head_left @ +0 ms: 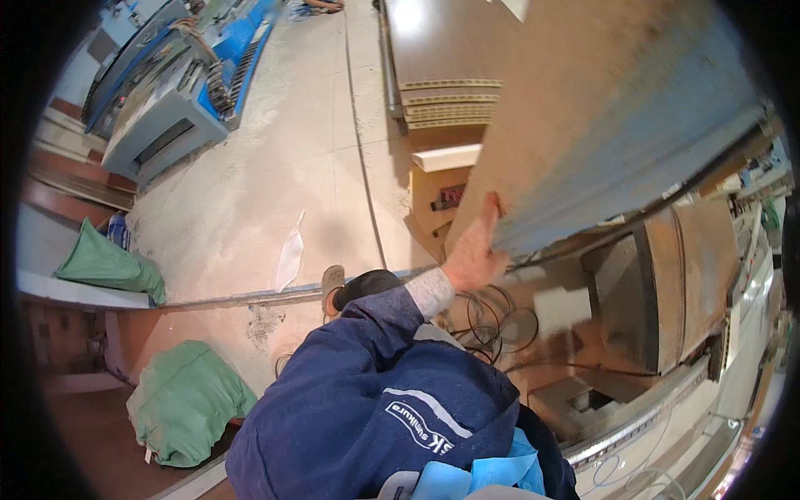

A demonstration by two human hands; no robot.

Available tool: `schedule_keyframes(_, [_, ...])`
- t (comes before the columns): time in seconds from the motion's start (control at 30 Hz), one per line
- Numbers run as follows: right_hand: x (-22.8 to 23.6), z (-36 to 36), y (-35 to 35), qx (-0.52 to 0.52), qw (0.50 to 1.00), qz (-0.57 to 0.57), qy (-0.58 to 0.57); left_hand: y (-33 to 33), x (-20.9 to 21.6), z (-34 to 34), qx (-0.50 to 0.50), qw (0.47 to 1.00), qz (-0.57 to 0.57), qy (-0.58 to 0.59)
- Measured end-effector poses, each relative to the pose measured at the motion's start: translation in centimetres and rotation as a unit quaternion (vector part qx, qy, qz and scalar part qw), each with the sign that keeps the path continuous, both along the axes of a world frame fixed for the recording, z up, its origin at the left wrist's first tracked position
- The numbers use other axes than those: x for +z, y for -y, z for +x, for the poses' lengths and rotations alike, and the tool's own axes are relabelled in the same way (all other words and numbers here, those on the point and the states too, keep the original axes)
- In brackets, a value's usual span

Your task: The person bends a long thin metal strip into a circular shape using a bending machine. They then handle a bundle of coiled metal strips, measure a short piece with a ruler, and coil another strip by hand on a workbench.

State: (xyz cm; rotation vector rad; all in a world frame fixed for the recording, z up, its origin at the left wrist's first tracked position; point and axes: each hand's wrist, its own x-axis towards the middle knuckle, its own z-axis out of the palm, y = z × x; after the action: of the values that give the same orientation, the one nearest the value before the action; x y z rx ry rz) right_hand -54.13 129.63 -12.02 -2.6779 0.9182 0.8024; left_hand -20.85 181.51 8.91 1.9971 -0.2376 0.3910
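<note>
My left hand [475, 254], on a blue-sleeved arm, is at the lower left corner of a large brown board [575, 108]. One digit lies along the board's face and the rest curl at its edge, partly hidden. The board stands tilted, and a broad bluish-grey patch covers its lower right side. My right hand is not in view.
Behind the board lies a stack of brown panels [450, 92] with hollow-cored edges. Looped black cables [492, 321] lie on the floor by a brown cabinet-like box [667, 292]. A grey and blue machine [167, 125] stands far left, green sacks [187, 404] nearer. A white cloth [290, 258] lies on the floor.
</note>
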Motion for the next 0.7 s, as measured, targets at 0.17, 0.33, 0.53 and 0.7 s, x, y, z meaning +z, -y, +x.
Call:
schedule_keyframes(0.17, [-2.5, 12.7, -24.5, 0.094, 0.966, 0.199, 0.136, -4.4, 1.4, 0.0, -0.138, 0.99, -0.004, -0.029])
schedule_keyframes(0.33, [8.7, 29.4, -41.9, 0.02, 0.818, 0.26, 0.512, -18.0, 3.5, 2.7, -0.283, 0.931, -0.136, -0.186])
schedule_keyframes(0.53, [19.6, 39.5, -52.7, -0.176, 0.751, 0.184, 0.609, -48.9, -5.8, 7.0, -0.026, 0.932, -0.264, -0.248])
schedule_keyframes(0.7, [18.9, 40.3, -52.4, -0.195, 0.76, 0.105, 0.611, -69.4, -18.3, -3.0, 0.118, 0.824, 0.153, -0.532])
